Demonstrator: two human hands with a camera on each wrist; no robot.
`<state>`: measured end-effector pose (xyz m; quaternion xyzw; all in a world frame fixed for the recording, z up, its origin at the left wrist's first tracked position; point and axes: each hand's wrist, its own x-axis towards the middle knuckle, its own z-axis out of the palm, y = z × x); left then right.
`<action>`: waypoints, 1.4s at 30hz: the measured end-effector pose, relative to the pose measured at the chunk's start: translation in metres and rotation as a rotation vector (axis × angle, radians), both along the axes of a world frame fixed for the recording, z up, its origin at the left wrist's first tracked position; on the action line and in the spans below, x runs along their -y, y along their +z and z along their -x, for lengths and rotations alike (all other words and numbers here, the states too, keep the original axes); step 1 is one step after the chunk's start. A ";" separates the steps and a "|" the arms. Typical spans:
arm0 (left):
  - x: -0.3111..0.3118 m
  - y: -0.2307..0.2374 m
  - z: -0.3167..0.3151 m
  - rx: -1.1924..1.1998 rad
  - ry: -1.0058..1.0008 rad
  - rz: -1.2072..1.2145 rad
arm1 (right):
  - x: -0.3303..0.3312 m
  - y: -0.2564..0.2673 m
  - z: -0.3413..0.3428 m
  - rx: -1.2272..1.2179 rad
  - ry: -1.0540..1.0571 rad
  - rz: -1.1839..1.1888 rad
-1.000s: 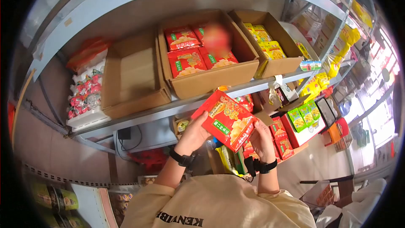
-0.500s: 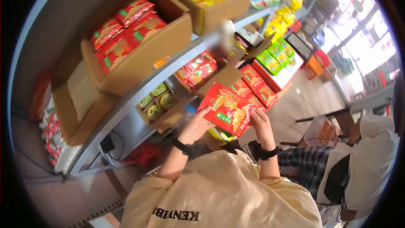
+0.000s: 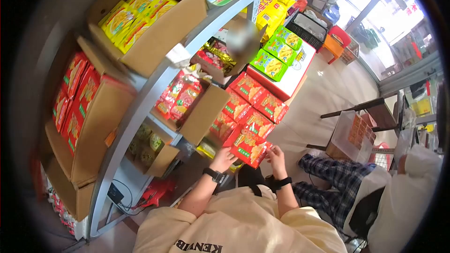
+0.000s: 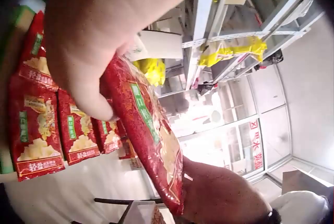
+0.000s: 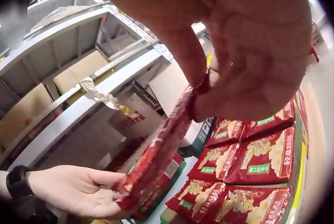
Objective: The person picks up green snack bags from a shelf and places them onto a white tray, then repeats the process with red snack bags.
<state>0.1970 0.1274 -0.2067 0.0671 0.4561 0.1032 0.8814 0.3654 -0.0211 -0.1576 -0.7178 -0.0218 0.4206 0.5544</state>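
Both hands hold a red snack packet (image 3: 248, 148) with a green label, one at each end. The left hand (image 3: 223, 160) grips its left edge, with the thumb on the packet in the left wrist view. My right hand (image 3: 276, 161) pinches the opposite edge between thumb and fingers (image 5: 201, 62). In the head view the packet overlaps the near end of a group of matching red packets (image 3: 258, 122). These lie flat in rows, as the right wrist view shows beside the held packet (image 5: 162, 156).
To the left, a metal shelf (image 3: 154, 82) bears cartons of yellow packets (image 3: 138, 16) and red packets (image 3: 77, 100). Green packets (image 3: 276, 52) lie on a white-topped red box beyond the rows. A person in plaid trousers (image 3: 335, 175) is at the right, near a plastic bin (image 3: 349, 136).
The head view has swung right, away from the upper shelf cartons. The held packet has moved from in front of the shelf to over the rows of red packets.
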 end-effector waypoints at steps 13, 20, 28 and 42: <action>-0.093 -0.063 -0.083 -0.305 0.269 -0.131 | -0.118 -0.125 -0.061 -0.072 0.005 0.017; -0.119 -0.087 -0.100 -0.363 0.344 -0.386 | -0.179 -0.138 -0.084 -0.134 0.041 -0.012; -0.122 -0.161 -0.082 -0.424 0.210 -0.879 | -0.178 -0.142 -0.081 -0.134 0.104 0.046; -0.053 0.046 -0.027 -0.113 -0.146 -0.458 | -0.147 0.009 -0.050 0.012 0.020 -0.225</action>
